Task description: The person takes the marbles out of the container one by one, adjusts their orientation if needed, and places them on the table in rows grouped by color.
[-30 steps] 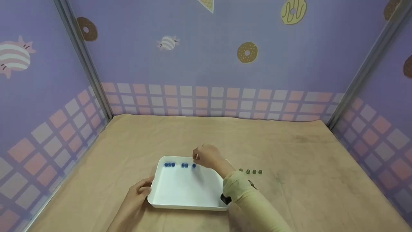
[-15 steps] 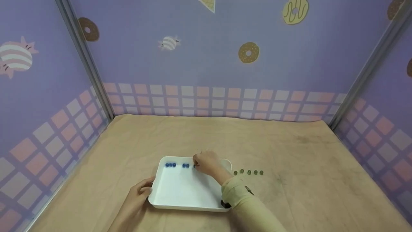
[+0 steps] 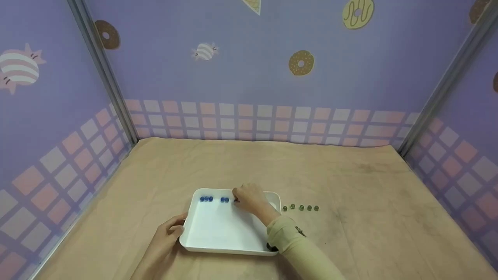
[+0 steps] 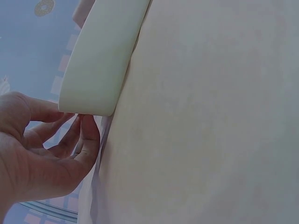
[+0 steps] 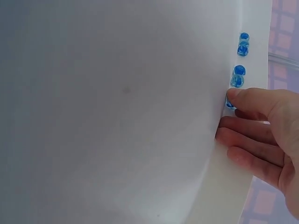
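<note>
A white tray (image 3: 229, 225) lies in front of me on the beige cloth. My left hand (image 3: 168, 233) holds its left side; in the left wrist view the bent fingers and thumb (image 4: 89, 133) meet at the tray's outer wall. Over the far wall reaches my right hand (image 3: 251, 198), thumb and forefinger pinching a blue marble (image 5: 230, 104) down on the tray floor. Its other fingers curl near the wall. To the left along the same wall sit a pair of blue marbles (image 5: 238, 76) and a group of three blue marbles (image 3: 206, 198).
Several green marbles (image 3: 301, 208) stand in a loose row on the cloth (image 3: 369, 217), right of the tray. Purple printed walls (image 3: 249, 74) enclose the table at the back and on both sides. My right forearm crosses the tray's right part.
My right hand has come down from above the far wall onto the blue marble, covering most of it. The left hand stays at the tray. The view has shifted slightly.
</note>
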`<state>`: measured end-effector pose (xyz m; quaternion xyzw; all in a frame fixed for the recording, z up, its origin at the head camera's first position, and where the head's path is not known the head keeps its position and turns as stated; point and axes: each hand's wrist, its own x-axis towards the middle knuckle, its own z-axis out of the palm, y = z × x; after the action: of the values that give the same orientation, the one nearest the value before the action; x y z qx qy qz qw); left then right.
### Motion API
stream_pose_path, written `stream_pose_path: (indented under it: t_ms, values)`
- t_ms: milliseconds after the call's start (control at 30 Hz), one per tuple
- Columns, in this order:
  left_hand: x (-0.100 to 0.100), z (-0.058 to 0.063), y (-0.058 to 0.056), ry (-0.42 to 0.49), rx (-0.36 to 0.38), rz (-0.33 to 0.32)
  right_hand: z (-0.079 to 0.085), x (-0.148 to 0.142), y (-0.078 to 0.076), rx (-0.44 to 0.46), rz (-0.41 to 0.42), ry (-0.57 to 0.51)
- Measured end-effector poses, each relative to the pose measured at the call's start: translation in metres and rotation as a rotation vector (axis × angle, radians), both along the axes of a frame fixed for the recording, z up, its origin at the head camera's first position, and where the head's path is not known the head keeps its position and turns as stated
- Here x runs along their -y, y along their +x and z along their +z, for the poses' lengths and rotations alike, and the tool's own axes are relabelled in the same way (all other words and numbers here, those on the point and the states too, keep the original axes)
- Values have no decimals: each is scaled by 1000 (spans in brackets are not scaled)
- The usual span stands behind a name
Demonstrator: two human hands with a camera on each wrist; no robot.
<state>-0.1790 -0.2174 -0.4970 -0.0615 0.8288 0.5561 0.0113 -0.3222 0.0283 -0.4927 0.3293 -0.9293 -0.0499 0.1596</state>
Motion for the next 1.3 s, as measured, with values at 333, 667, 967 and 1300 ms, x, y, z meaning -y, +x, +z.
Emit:
stream_pose_path:
  t_ms: [333, 667, 967, 1300]
  values:
    - [2, 0, 1, 34, 5, 2, 4, 1, 4, 81, -10, -2]
    - [1, 0, -2, 42, 14, -1, 11, 3, 3, 83, -34, 47]
    - [0, -1, -3, 20, 19, 14, 19, 4, 1, 212, -29, 40]
    - [1, -1, -3, 35, 16, 13, 30, 0, -2, 370, -4, -14]
